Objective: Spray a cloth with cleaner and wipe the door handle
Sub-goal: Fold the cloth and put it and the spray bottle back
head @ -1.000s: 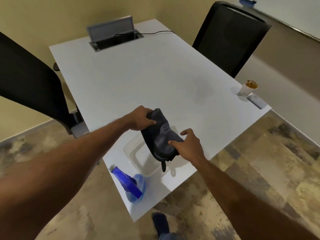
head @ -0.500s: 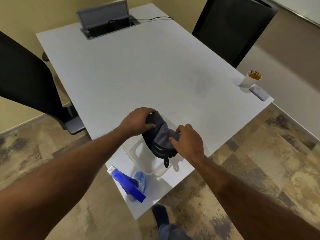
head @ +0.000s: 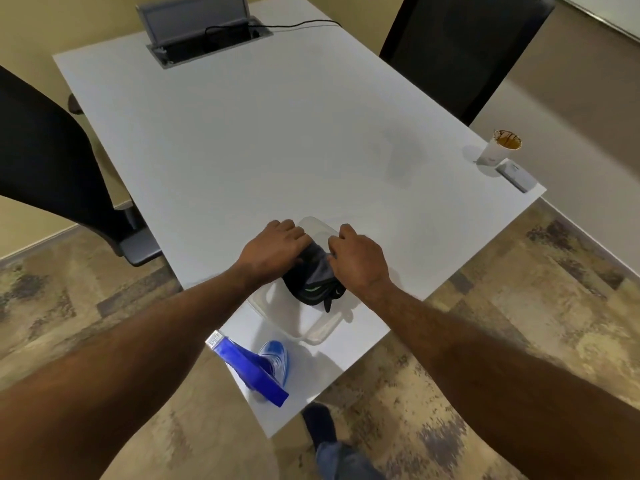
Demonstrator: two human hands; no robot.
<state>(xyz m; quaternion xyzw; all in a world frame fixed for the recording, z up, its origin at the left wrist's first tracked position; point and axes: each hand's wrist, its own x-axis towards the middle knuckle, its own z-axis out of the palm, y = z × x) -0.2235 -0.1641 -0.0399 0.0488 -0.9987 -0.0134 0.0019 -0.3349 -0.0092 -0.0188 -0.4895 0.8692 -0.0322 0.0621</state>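
A dark grey cloth (head: 313,280), bunched into a folded bundle, is low inside a clear plastic container (head: 313,332) near the front corner of the white table (head: 263,147). My left hand (head: 273,249) grips its left side and my right hand (head: 356,259) grips its right side, both knuckles up. A blue spray bottle (head: 258,367) stands on the table just in front of the container, nozzle toward the left. No door handle is in view.
A paper cup (head: 498,150) and a small grey device (head: 516,176) sit at the table's right corner. A cable box with a raised lid (head: 197,26) is at the far end. Black chairs stand at the left (head: 45,161) and far right (head: 460,46). My foot (head: 320,426) is below the table edge.
Both hands have lowered the cloth from above the container down into it, drawing closer together and bunching it up. The camera has tilted down and moved nearer.
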